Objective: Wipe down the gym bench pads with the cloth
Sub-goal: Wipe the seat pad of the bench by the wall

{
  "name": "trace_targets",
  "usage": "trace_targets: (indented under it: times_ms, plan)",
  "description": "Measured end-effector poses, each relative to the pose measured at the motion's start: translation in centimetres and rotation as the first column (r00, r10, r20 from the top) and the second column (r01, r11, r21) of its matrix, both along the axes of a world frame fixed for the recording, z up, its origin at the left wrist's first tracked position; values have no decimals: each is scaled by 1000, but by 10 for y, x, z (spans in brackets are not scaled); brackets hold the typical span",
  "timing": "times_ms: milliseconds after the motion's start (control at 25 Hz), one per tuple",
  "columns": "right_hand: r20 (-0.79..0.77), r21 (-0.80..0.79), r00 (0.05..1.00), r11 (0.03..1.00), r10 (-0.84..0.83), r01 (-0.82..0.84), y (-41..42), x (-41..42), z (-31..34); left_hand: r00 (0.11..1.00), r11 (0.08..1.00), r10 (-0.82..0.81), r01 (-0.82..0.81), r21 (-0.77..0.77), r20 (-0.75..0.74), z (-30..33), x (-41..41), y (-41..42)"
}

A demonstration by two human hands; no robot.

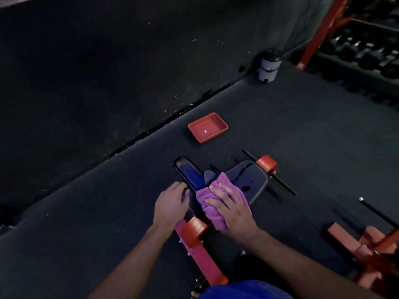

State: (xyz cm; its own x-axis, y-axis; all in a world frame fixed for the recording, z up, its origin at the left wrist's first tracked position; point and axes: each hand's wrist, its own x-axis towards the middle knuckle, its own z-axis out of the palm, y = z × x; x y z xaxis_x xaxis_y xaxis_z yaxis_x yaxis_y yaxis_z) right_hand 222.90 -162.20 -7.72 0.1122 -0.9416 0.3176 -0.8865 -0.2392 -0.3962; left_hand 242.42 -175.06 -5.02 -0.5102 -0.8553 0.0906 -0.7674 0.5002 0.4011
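R hand (232, 210) flat on purple cloth (210, 203), fingers (218, 190) spread wide, pressing it on dark bench pad (248, 175), L hand (171, 205) fingers curled round pad edge, red tray (223, 125) on floor beyond

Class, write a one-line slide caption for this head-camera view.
Right hand presses a purple cloth flat on a dark bench pad while the left hand grips the pad's edge.

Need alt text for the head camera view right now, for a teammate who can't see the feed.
Seen from above, a person's right hand presses a purple cloth flat onto a dark bench pad while the left hand grips the pad's near edge. A red tray sits on the dark floor beyond, near a dumbbell rack.
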Motion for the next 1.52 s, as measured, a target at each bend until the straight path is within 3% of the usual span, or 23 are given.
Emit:
trace_targets:
  times_ms: [80, 200, 400, 480, 520, 600, 720, 800, 880, 960, 1080, 1200, 1360, 1520]
  plan:
    - [3, 0, 1000, 1000, 2, -2, 2, -2, -5, 996, 977, -87, 85, -197, -1, 7, -1, -1]
    - [86, -34, 995, 998, -40, 43, 4, 3, -15, 953, 869, -299, 293, -399, 48, 15, 0, -7]
    - [224, -28, 967, 991, -122, 132, 15, 5, -14, 739, 663, -622, 673, -328, 258, 31, -15, -34]
    - [408, -20, 893, 976, -191, 218, 27, 7, -9, 622, 562, -717, 783, -266, 315, 37, -22, -48]
    - [534, 21, 802, 952, -269, 306, 35, 9, -9, 556, 508, -759, 831, -226, 338, 40, -25, -56]
    - [703, 234, 512, 840, -494, 490, 55, 17, -12, 404, 378, -834, 914, -145, 375, 46, -31, -71]
    - [666, 499, 112, 552, -738, 668, 77, 45, -8, 82, 85, -918, 996, -9, 389, 54, -47, -96]
    - [734, 508, -95, 451, -672, 734, 66, 78, 7, -188, -159, -908, 981, 108, 375, 54, -63, -107]
    - [793, 506, -216, 420, -569, 753, 32, 112, 20, -441, -389, -797, 897, 208, 413, 50, -81, -116]
    - [836, 491, -273, 426, -476, 760, -5, 132, 25, -568, -528, -678, 818, 228, 467, 45, -100, -124]
    - [827, 549, -432, 348, -360, 760, -27, 128, 5, -678, -654, -600, 721, 227, 424, 37, -124, -132]
    - [678, 735, -651, 304, -340, 607, -27, 90, -48, -722, -707, -565, 673, 217, 399, 30, -133, -134]
    - [520, 852, -731, 329, -442, 407, -23, 57, -111, -733, -719, -558, 661, 216, 389, 28, -133, -135]
    - [572, 811, -775, 322, -269, 488, -22, 79, -34, -736, -723, -568, 660, 206, 367, 27, -134, -136]
